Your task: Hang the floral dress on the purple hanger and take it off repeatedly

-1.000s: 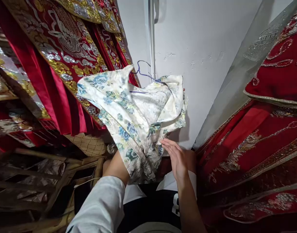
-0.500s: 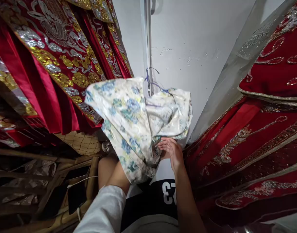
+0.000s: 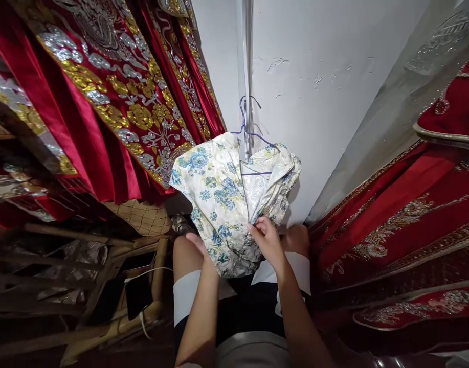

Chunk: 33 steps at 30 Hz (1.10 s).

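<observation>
Right grip [image 3: 269, 239], thumb closed to fingers, pinched the front edge of the floral garment [image 3: 221, 194]; left grip [image 3: 198, 244] flanked its outer edge, closure indeterminable. A purple hanger [image 3: 243, 122] rose above; open room rightward ended at red cloth [image 3: 387, 204].

Shorts [image 3: 240, 317]: black, broad white band [image 3: 185, 294] at each hem. White marking [image 3: 278, 305], partly hidden, on the right side. Top [image 3: 252, 348]: pale grey. Left hand [image 3: 199, 244], right hand [image 3: 268, 239], forearms [image 3: 203, 312], knees [image 3: 297, 239] all bare.

There are two hands [image 3: 269, 244], two knees [image 3: 297, 238], one floral garment [image 3: 222, 197] and one hanger [image 3: 243, 126].
</observation>
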### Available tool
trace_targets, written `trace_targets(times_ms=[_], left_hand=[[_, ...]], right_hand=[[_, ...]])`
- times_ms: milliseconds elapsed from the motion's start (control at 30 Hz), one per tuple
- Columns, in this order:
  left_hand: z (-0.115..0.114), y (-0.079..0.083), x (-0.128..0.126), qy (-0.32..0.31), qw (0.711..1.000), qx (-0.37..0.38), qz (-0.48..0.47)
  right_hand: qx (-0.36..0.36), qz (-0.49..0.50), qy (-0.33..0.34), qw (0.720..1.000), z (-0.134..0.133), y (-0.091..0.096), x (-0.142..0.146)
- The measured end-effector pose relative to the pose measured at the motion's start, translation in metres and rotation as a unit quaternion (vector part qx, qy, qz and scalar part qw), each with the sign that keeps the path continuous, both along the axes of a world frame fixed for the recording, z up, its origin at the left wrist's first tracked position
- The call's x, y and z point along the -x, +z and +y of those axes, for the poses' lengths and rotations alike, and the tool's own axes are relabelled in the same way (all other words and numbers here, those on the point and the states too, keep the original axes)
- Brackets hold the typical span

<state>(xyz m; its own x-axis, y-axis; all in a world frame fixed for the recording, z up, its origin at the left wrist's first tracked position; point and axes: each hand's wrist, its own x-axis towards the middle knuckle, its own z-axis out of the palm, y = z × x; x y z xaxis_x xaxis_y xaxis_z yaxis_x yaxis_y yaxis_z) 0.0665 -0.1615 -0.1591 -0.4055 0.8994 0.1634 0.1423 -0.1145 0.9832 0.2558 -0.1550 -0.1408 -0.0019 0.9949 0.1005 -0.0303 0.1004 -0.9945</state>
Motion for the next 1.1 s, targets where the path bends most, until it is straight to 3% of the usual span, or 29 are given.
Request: trace_targets(times_ms=[167, 267, 500, 700, 833, 933, 1000, 1033, 1100], left_hand=[[0.010, 0.005, 0.005, -0.124, 0.971, 0.056, -0.195], [0.008, 0.006, 0.001, -0.152, 0.946, 0.064, -0.280], [0.010, 0.004, -0.009, -0.146, 0.942, 0.073, -0.294], [0.005, 0.003, -0.013, -0.197, 0.922, 0.080, -0.323], [0.012, -0.005, -0.007, -0.154, 0.948, 0.063, -0.272], [0.020, -0.012, -0.004, 0.004, 0.987, -0.057, -0.150], [0.022, -0.015, -0.010, 0.110, 0.982, -0.143, -0.050], [0.021, -0.016, -0.016, 0.122, 0.978, -0.169, -0.009], [0.017, -0.018, -0.029, 0.032, 0.984, -0.170, 0.036]], right_hand=[[-0.011, -0.031, 0.043, 0.999, -0.001, -0.005, 0.020], [-0.011, -0.033, 0.041, 0.999, 0.001, -0.007, 0.020], [0.024, -0.004, 0.037, 0.999, 0.005, -0.003, 0.002], [0.005, -0.011, 0.083, 0.996, 0.002, -0.001, 0.002], [0.007, 0.029, 0.042, 0.999, 0.000, 0.003, 0.001], [0.017, 0.019, 0.025, 0.999, 0.003, 0.003, -0.002], [0.024, 0.009, 0.028, 0.999, 0.004, 0.001, 0.000], [0.031, 0.011, 0.033, 0.999, 0.004, 0.000, 0.002], [0.048, 0.022, 0.055, 0.997, 0.003, -0.002, 0.009]])
